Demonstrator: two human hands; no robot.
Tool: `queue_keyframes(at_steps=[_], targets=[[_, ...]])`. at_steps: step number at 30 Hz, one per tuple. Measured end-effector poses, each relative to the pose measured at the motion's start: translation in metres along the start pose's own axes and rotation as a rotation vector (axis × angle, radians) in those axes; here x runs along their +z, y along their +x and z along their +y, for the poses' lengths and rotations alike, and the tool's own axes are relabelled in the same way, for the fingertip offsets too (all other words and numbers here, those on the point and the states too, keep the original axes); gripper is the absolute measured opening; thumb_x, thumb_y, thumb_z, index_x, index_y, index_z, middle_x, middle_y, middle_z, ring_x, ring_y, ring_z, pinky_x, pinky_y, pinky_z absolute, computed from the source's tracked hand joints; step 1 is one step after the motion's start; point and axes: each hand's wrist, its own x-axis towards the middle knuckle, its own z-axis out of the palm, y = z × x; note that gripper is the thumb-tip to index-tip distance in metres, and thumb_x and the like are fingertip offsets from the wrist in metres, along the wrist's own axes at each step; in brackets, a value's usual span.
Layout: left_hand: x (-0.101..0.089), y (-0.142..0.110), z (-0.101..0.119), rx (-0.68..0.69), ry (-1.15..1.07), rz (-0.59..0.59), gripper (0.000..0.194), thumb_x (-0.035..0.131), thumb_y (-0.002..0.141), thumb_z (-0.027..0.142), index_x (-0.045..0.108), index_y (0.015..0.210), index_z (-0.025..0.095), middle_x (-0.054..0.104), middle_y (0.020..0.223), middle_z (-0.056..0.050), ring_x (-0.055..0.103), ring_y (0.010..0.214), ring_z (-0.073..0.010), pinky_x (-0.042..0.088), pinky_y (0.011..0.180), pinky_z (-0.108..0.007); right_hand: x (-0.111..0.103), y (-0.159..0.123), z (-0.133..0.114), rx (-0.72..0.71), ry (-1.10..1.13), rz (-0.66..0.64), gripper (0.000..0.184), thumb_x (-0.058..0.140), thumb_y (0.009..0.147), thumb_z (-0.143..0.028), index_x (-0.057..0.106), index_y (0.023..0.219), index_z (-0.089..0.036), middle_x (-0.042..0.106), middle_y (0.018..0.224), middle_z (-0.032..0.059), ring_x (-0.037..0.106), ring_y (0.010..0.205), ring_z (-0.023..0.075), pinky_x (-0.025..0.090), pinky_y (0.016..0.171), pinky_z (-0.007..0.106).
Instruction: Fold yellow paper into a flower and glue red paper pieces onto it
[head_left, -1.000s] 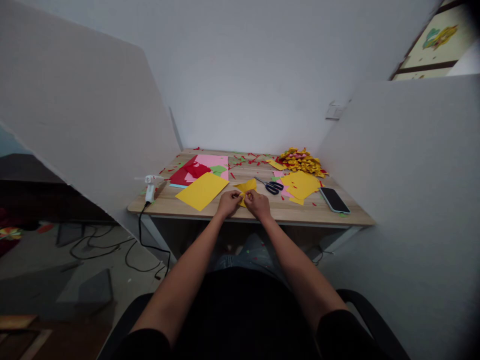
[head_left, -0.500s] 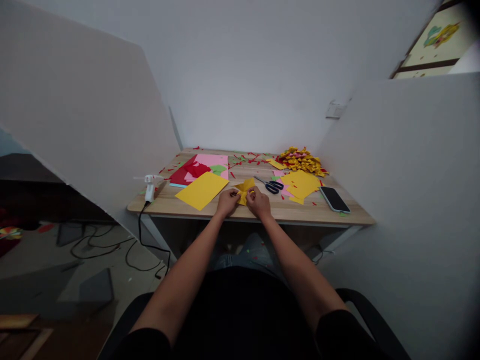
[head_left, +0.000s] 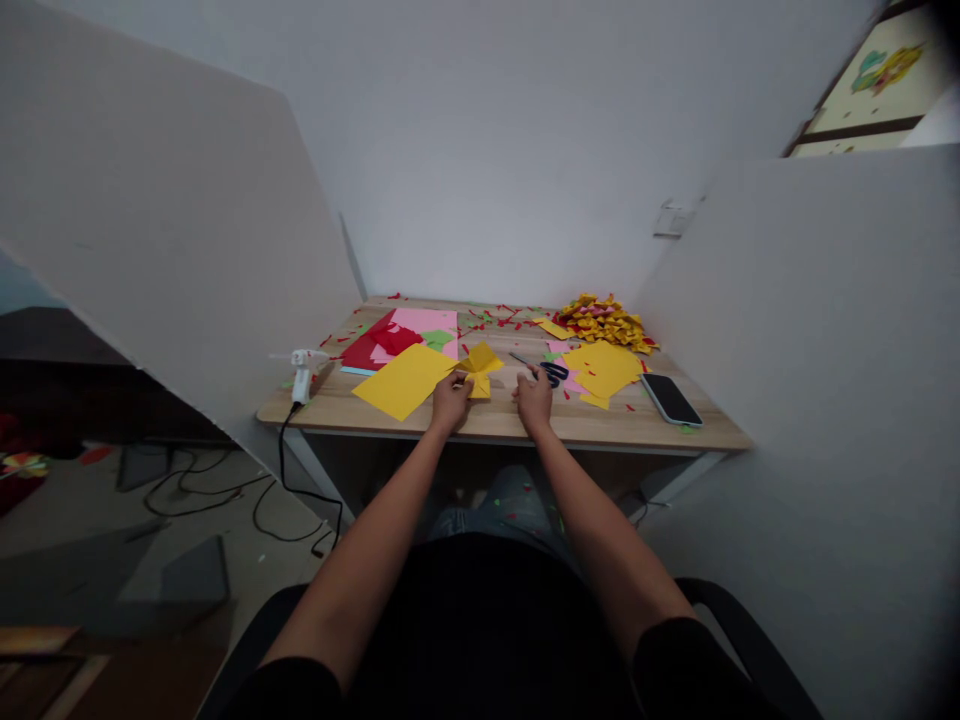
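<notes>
Wood-grain bench (head_left: 495, 424), near front edge: left fingers (head_left: 458, 382) pinch folded yellow paper (head_left: 482, 361); right hand (head_left: 534, 404), off the paper, is at dark-handled metal scissors (head_left: 556, 374), can't tell if gripping.

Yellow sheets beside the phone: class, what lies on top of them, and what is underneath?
Red scraps lie on the yellow sheets; pink paper sticks out from beneath. Anything else underneath is covered.

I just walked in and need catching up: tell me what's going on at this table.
The left hand holds a folded piece of yellow paper. The right hand is at the scissors, though whether it grips them is unclear. A heap of folded paper pieces, mostly yellow, sits toward the back right of the table.
</notes>
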Motion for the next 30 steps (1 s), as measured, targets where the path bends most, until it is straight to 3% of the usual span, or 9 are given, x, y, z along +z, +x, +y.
queue_keyframes(at_steps=[4, 11, 15, 18, 27, 30], targets=[[0.001, 0.000, 0.000, -0.018, -0.063, 0.000, 0.037, 0.061, 0.095, 0.037, 0.060, 0.125, 0.015, 0.062, 0.124, -0.010, 0.064, 0.107, -0.0224, 0.057, 0.090, -0.043, 0.003, 0.000, -0.004, 0.029, 0.088, -0.044, 0.046, 0.026, 0.097, -0.038, 0.064, 0.104, -0.012, 0.072, 0.073, 0.0096, 0.066, 0.063, 0.0188, 0.045, 0.057, 0.025], [0.005, -0.003, 0.002, 0.019, -0.114, -0.120, 0.031, 0.061, 0.096, 0.037, 0.062, 0.116, 0.013, 0.066, 0.110, -0.008, 0.066, 0.092, -0.0173, 0.059, 0.080, -0.036, 0.004, -0.005, -0.011, -0.123, 0.168, -0.313, 0.032, 0.052, 0.090, -0.045, 0.063, 0.075, -0.018, 0.067, 0.060, -0.0003, 0.063, 0.059, 0.0143, 0.044, 0.060, 0.021], [0.004, -0.005, 0.004, 0.080, -0.090, -0.155, 0.027, 0.069, 0.087, 0.038, 0.069, 0.097, 0.013, 0.070, 0.088, -0.004, 0.064, 0.074, -0.0149, 0.054, 0.070, -0.030, 0.001, -0.006, -0.012, -0.141, 0.125, -0.302, 0.035, 0.044, 0.095, -0.043, 0.060, 0.075, -0.019, 0.066, 0.061, 0.0004, 0.060, 0.060, 0.0142, 0.041, 0.061, 0.022], [0.001, -0.007, 0.007, 0.132, -0.065, -0.142, 0.027, 0.073, 0.078, 0.039, 0.072, 0.087, 0.014, 0.072, 0.084, -0.006, 0.064, 0.077, -0.0187, 0.051, 0.072, -0.029, 0.000, -0.007, -0.015, -0.167, 0.074, -0.318, 0.033, 0.050, 0.093, -0.045, 0.060, 0.073, -0.020, 0.064, 0.056, -0.0011, 0.058, 0.059, 0.0149, 0.038, 0.060, 0.023], [0.003, -0.005, 0.005, 0.123, -0.057, -0.104, 0.027, 0.068, 0.078, 0.035, 0.072, 0.091, 0.013, 0.072, 0.083, -0.007, 0.063, 0.068, -0.0166, 0.048, 0.063, -0.027, 0.002, -0.007, -0.014, -0.164, 0.004, -0.260, 0.031, 0.045, 0.096, -0.043, 0.060, 0.081, -0.021, 0.066, 0.062, -0.0005, 0.062, 0.064, 0.0157, 0.038, 0.061, 0.023], [0.005, -0.005, 0.002, 0.100, -0.050, -0.089, 0.024, 0.070, 0.078, 0.036, 0.069, 0.084, 0.013, 0.069, 0.075, -0.004, 0.062, 0.066, -0.0156, 0.049, 0.063, -0.026, 0.001, -0.009, -0.016, -0.175, -0.042, -0.222, 0.026, 0.046, 0.094, -0.043, 0.060, 0.088, -0.021, 0.068, 0.069, 0.0004, 0.062, 0.065, 0.0164, 0.037, 0.060, 0.023]])
